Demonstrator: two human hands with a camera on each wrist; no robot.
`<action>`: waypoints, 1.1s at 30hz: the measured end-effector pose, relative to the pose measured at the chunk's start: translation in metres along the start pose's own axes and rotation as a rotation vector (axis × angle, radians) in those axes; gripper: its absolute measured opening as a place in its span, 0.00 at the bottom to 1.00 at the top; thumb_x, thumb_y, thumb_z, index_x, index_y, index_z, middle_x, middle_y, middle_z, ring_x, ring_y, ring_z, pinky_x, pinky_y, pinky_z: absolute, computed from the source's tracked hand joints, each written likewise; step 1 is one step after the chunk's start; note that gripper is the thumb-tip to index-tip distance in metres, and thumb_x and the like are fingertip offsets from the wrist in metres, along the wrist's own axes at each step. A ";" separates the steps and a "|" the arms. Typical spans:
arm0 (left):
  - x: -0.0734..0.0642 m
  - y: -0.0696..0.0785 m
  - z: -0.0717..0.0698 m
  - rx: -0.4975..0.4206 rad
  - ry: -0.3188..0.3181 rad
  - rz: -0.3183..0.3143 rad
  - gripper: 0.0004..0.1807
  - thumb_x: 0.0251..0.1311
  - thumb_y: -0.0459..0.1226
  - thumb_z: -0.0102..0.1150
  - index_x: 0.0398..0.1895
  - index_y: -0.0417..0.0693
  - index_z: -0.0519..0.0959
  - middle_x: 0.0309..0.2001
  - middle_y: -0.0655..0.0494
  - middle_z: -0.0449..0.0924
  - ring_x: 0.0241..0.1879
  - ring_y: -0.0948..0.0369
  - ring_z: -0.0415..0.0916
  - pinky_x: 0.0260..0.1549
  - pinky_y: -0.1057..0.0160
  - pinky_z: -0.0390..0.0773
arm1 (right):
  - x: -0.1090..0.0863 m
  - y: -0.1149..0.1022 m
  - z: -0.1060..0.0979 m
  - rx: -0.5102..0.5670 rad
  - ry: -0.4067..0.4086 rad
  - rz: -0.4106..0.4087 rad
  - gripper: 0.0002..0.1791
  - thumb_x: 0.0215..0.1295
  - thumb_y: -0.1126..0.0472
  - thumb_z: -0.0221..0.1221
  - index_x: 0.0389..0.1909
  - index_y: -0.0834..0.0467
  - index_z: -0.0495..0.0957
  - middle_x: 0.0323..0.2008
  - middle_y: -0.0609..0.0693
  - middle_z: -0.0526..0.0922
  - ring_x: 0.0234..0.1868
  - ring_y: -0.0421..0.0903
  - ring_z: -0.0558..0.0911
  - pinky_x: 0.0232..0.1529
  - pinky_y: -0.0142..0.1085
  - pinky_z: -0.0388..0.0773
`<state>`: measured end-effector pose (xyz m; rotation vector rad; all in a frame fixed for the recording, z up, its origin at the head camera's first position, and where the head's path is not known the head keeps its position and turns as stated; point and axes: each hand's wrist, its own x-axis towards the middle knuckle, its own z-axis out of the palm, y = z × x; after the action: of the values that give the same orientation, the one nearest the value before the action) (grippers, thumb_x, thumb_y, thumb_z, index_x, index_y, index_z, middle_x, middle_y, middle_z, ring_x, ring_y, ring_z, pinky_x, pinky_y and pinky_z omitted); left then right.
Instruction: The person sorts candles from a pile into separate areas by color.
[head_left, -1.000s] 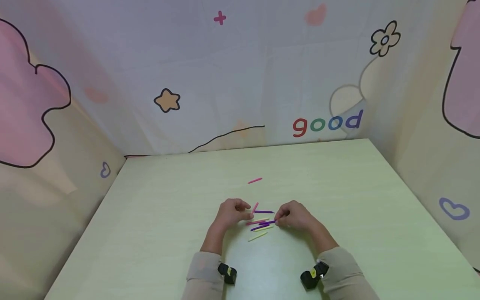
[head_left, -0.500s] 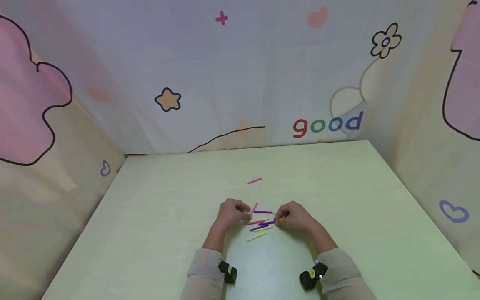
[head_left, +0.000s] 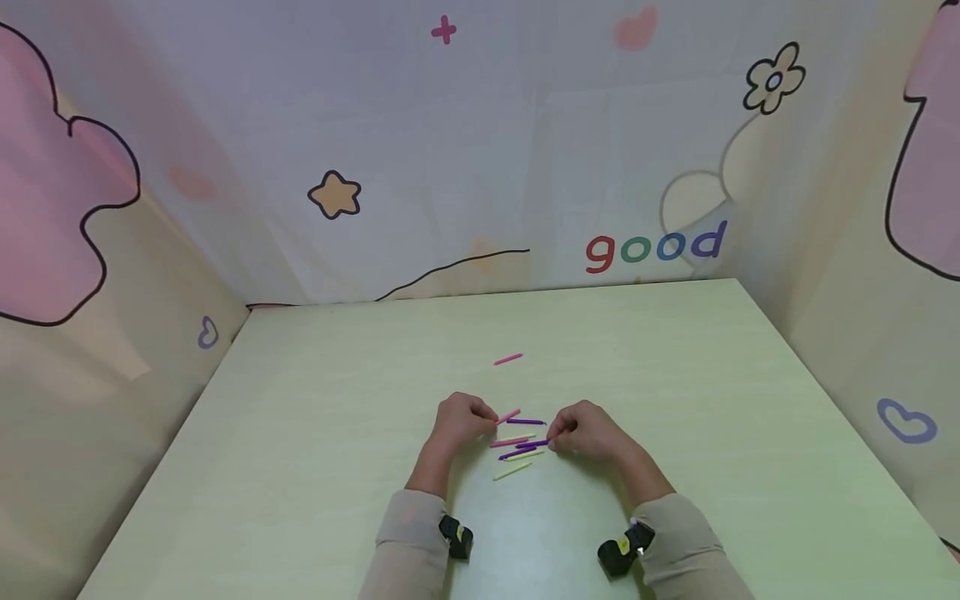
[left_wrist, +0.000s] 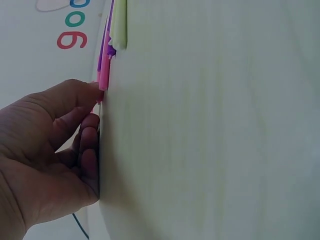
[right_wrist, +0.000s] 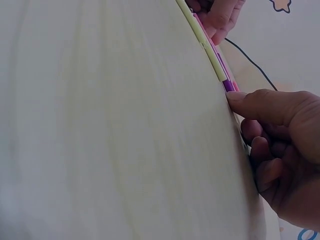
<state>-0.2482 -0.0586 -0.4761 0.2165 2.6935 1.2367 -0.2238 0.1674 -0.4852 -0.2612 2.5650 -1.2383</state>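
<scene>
In the head view, my left hand (head_left: 461,421) pinches the near end of a thin pink stick (head_left: 511,415), which slants up to the right. Across from it, my right hand (head_left: 587,429) pinches the right end of a purple stick (head_left: 534,444) between thumb and forefinger. Between the hands lies a loose bundle of pink, purple and pale yellow sticks, some overlapping. Another purple stick (head_left: 527,422) lies just beyond the bundle, close to the raised pink one. In the right wrist view, the thumb of the right hand (right_wrist: 285,135) presses at the purple end.
A lone pink stick (head_left: 507,359) lies farther back on the pale table (head_left: 337,400). Closest to the person is a pale yellow stick (head_left: 512,472). A printed cloth (head_left: 450,150) stands as a wall behind and at both sides.
The pink stick in my left hand has tipped from steep to a flatter slant, its free end swinging right. My right hand stays at the purple stick's end.
</scene>
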 end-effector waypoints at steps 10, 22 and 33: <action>0.002 -0.001 0.004 -0.027 0.027 -0.041 0.02 0.44 0.32 0.69 0.24 0.45 0.85 0.25 0.59 0.79 0.30 0.61 0.70 0.28 0.65 0.71 | -0.003 -0.001 -0.002 -0.003 0.002 -0.022 0.04 0.53 0.70 0.65 0.26 0.59 0.81 0.24 0.46 0.77 0.29 0.44 0.71 0.32 0.36 0.69; 0.000 0.003 0.001 -0.028 0.021 -0.080 0.02 0.45 0.32 0.69 0.24 0.45 0.86 0.27 0.58 0.80 0.31 0.61 0.71 0.30 0.64 0.71 | -0.017 -0.024 -0.015 -0.016 -0.040 -0.106 0.03 0.54 0.72 0.60 0.26 0.62 0.80 0.23 0.47 0.77 0.25 0.44 0.71 0.27 0.37 0.69; 0.000 0.000 0.002 -0.028 0.014 -0.064 0.02 0.45 0.31 0.69 0.25 0.44 0.85 0.27 0.58 0.80 0.31 0.61 0.71 0.30 0.64 0.71 | -0.019 -0.019 -0.015 -0.042 0.003 -0.083 0.04 0.54 0.71 0.61 0.26 0.59 0.80 0.23 0.46 0.76 0.27 0.44 0.70 0.28 0.37 0.68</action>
<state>-0.2474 -0.0573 -0.4768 0.1176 2.6708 1.2613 -0.2105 0.1721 -0.4581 -0.3784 2.6097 -1.2143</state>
